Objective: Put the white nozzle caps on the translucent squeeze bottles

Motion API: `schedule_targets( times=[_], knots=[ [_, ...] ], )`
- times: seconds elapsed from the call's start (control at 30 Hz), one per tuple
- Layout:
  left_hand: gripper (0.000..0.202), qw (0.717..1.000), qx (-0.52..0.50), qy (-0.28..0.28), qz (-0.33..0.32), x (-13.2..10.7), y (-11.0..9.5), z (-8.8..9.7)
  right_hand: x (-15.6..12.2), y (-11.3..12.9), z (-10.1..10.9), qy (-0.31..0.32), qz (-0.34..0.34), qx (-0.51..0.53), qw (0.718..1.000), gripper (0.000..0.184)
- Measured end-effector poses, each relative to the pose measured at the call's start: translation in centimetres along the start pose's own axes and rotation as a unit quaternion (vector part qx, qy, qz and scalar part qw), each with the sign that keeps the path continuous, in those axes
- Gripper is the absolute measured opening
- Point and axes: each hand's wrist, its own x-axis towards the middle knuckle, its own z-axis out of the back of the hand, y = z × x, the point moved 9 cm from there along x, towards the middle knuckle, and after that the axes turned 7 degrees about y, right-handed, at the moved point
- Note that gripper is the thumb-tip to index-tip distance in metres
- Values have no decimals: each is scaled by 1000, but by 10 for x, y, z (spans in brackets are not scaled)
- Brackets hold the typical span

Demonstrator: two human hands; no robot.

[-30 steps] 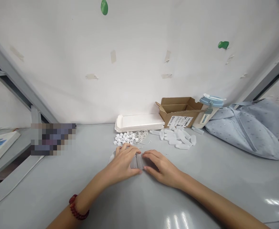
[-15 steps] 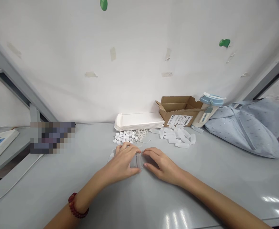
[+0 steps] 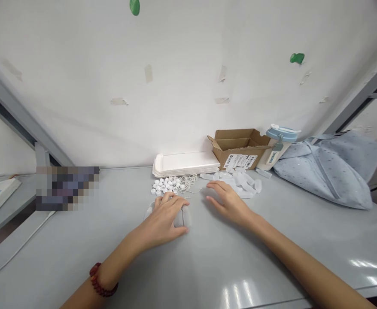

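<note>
My left hand (image 3: 166,216) lies palm down on the grey table (image 3: 208,266), fingers pressed over a few small translucent plastic bottles (image 3: 185,216) lying side by side. My right hand (image 3: 229,201) hovers just right of them with fingers spread and nothing in it, its fingertips close to a pile of several more translucent bottles (image 3: 243,182). A cluster of small white caps (image 3: 165,185) with some white string lies just beyond my left hand.
A stack of white trays (image 3: 185,164) sits against the wall. Beside it stand an open cardboard box (image 3: 240,148) and a cup with a blue lid (image 3: 277,143). A pale blue fabric bag (image 3: 330,171) lies at the right. A blurred dark patch sits at the left.
My right hand has left the bottles under my left hand and moved back and to the right, toward the bottle pile. My left hand stays on the bottles.
</note>
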Motion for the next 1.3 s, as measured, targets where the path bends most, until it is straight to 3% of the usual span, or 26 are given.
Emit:
schedule_targets(
  times=[0.17,0.33,0.53,0.7,1.0,1.17,1.3],
  knots=[
    [38,999,-14,-26,16,5,8,15,4,-31,3,-2,-42,-80,996,26],
    [27,993,78,-76,42,31,14,32,8,-39,-2,24,-67,-151,986,27],
    [22,983,149,-95,52,69,10,30,11,-38,-6,46,-82,-210,973,26],
    [22,979,163,-108,59,79,8,25,10,-36,-10,55,-86,-228,968,24],
    [26,983,62,-144,94,67,15,47,11,-44,-7,18,-109,-193,975,29],
    [24,977,-31,-181,110,37,25,53,10,-41,6,-29,-105,-150,983,36],
    [27,963,-120,-199,137,10,39,49,6,-23,17,-63,-79,-94,990,25]
  ],
)
